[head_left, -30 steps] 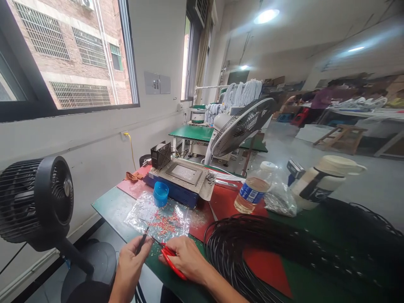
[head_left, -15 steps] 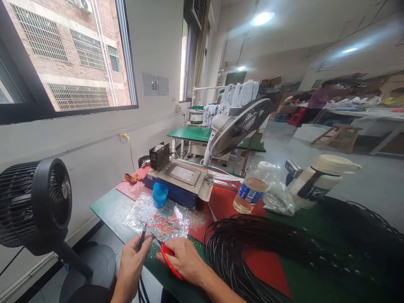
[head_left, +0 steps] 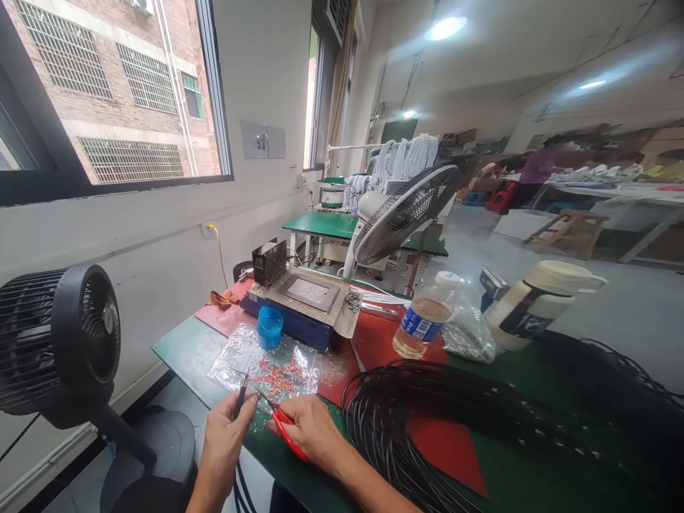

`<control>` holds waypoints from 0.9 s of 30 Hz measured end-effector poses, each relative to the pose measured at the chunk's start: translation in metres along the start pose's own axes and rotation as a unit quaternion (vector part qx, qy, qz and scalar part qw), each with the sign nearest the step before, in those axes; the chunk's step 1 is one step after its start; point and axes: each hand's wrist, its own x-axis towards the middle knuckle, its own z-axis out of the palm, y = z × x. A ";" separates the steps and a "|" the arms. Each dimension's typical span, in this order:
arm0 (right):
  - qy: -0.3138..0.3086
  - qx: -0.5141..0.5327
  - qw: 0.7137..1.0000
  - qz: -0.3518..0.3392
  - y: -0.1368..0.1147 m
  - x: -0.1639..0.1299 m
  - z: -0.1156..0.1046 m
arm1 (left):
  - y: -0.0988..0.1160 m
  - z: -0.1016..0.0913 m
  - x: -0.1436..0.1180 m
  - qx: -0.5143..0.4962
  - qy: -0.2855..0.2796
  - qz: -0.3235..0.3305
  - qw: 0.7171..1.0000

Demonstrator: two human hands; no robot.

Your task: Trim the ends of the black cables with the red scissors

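My left hand [head_left: 227, 427] is closed around a black cable [head_left: 240, 403], its stripped end with thin wires pointing up and its length hanging below the table edge. In my right hand [head_left: 310, 431] are red-handled scissors or snips [head_left: 286, 436], gripped by the handles. Their dark tips reach to the fingertips of my left hand, near the cable end; whether the blades touch the wire I cannot tell. Just beyond both hands, small red and yellowish bits [head_left: 278, 375] lie scattered on a clear plastic bag [head_left: 227, 363].
A blue cup [head_left: 270, 328] stands before a blue-sided heating-plate device [head_left: 304, 296]. A large coil of black cable [head_left: 385, 406] covers the right side, with a bottle [head_left: 420, 324] and a jug [head_left: 539, 306] behind. A black fan [head_left: 80, 335] stands at left.
Both hands stay almost in place, the scissors still at the cable end. The whole view has shifted very slightly.
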 end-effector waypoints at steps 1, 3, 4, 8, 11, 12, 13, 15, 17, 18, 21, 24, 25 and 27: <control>0.000 0.025 1.000 0.002 0.002 0.001 0.000 | -0.001 0.000 0.000 -0.020 -0.009 -0.008 1.000; -0.007 0.099 0.995 0.003 0.004 0.002 -0.001 | -0.004 -0.001 -0.002 -0.065 -0.041 -0.024 0.997; -0.016 0.151 0.988 0.006 0.004 0.002 -0.001 | -0.006 -0.002 -0.003 -0.087 -0.061 -0.031 0.994; -0.073 0.378 0.922 0.049 0.001 0.000 -0.003 | -0.013 -0.004 -0.014 -0.152 -0.113 -0.063 0.980; -0.096 0.474 0.872 0.071 -0.005 -0.003 -0.004 | -0.017 -0.004 -0.022 -0.165 -0.106 -0.088 0.977; -0.100 0.490 0.863 0.076 -0.007 -0.004 -0.003 | -0.019 -0.003 -0.023 -0.165 -0.102 -0.090 0.977; -0.106 0.500 0.856 0.079 -0.008 -0.005 -0.003 | -0.020 -0.002 -0.025 -0.163 -0.100 -0.090 0.977; -0.116 0.510 0.848 0.080 -0.009 -0.006 -0.002 | -0.022 -0.001 -0.027 -0.159 -0.092 -0.090 0.979; -0.125 0.513 0.846 0.078 -0.008 -0.006 -0.001 | -0.024 0.000 -0.028 -0.153 -0.077 -0.091 0.981; -0.128 0.512 0.845 0.078 -0.008 -0.006 -0.001 | -0.026 0.000 -0.028 -0.148 -0.068 -0.089 0.983; -0.137 0.503 0.850 0.078 -0.007 -0.007 -0.001 | -0.032 0.000 -0.028 -0.134 -0.060 -0.079 0.986; -0.136 0.490 0.859 0.058 -0.008 -0.008 -0.001 | -0.036 0.000 -0.028 -0.143 -0.067 -0.084 0.984; -0.138 0.494 0.856 0.057 -0.009 -0.008 0.000 | -0.036 0.000 -0.029 -0.150 -0.069 -0.088 0.982; -0.152 0.521 0.837 0.069 -0.009 -0.009 0.002 | -0.035 0.001 -0.030 -0.169 -0.070 -0.092 0.979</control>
